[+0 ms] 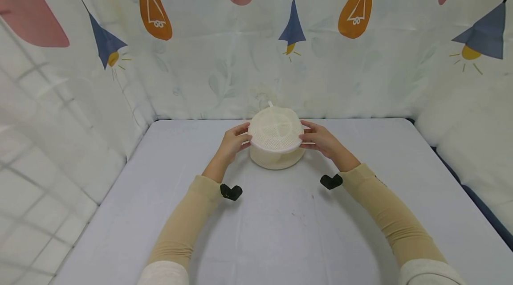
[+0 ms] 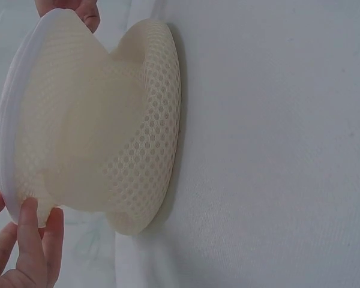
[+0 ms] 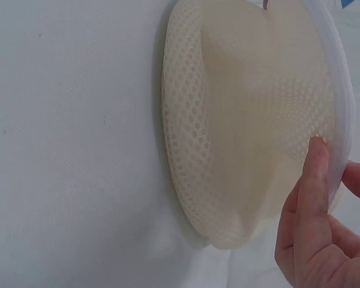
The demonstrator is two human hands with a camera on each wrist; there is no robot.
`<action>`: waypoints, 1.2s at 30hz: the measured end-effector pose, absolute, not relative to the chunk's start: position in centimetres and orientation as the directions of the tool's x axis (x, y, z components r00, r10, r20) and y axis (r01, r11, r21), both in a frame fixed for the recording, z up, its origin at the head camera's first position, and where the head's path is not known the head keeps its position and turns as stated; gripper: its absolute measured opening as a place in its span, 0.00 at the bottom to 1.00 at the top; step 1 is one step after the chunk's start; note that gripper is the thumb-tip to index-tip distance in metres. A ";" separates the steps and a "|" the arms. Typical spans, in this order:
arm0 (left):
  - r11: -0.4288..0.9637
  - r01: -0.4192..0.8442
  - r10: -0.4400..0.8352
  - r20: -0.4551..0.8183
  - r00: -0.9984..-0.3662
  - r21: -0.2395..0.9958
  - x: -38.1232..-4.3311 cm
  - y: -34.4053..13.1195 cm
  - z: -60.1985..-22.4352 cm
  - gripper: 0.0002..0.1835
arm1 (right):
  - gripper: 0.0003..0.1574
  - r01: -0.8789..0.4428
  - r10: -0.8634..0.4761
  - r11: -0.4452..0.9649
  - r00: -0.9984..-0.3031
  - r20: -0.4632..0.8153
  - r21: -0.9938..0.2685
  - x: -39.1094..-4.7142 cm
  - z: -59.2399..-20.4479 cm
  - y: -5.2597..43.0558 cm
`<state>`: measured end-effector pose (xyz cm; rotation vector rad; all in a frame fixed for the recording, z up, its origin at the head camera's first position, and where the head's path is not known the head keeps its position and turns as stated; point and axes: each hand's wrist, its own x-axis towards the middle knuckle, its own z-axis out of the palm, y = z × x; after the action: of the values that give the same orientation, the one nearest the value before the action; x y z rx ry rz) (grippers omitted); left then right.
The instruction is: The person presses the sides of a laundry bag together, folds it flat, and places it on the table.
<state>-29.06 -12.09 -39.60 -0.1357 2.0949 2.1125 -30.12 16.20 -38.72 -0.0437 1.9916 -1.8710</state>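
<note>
White cloth [image 1: 76, 116], creased and crossed by faint grey grid lines, hung down the left of the frame, printed with a rounded pink shape and a blue conical lamp. Beside it spread the smooth, pale cover of the table [image 1: 128, 227]. A tan left sleeve [image 1: 180, 222], finely wrinkled, rose from the lower left, with a small black angular piece [image 1: 231, 192] beside its cuff.

Near the middle of the frame, the left hand [image 1: 234, 140] pinched the left edge of a cream mesh bag [image 1: 276, 127], thumb and fingers on either side of its smooth white rim [image 2: 5, 132]. The bag stood on the table, towards its far edge: a squat, round, soft-walled form, honeycombed with small holes, its sides sagging into folds. Its round top tilted up and towards the head camera, the base lay below it, and a small white tab [image 1: 270, 104] pointed upwards. Its longer dimension ran left to right between the hands, broader than it was tall.

The right hand [image 1: 322, 140] likewise gripped the right edge of the rim between thumb and fingers. Farther right, a matching right sleeve [image 1: 388, 213] slanted to the lower right corner, a second black piece [image 1: 331, 181] beside its cuff.
</note>
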 end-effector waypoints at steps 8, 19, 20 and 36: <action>0.001 -0.185 0.052 -0.185 -0.981 0.983 -29.1 -12.0 -39.6 0.28 | 0.44 0.256 -0.289 0.106 -0.917 -0.277 -0.961 -30.2 -38.9 16.1; 0.004 -0.186 0.048 -0.186 -0.981 0.982 -29.2 -12.0 -39.7 0.28 | 0.44 0.262 -0.287 0.092 -0.917 -0.278 -0.961 -30.2 -39.2 16.1; 0.003 -0.186 0.050 -0.186 -0.981 0.983 -29.2 -12.0 -39.7 0.28 | 0.44 0.261 -0.289 0.091 -0.917 -0.277 -0.961 -30.2 -39.3 16.0; 0.017 -0.205 0.061 -0.206 -0.977 0.979 -29.1 -12.1 -39.7 0.28 | 0.44 0.263 -0.298 0.081 -0.914 -0.276 -0.961 -30.4 -39.7 16.1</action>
<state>-29.12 -12.09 -39.71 -0.1504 2.0950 2.0726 -30.37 16.06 -39.75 -0.0342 1.9647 -1.8870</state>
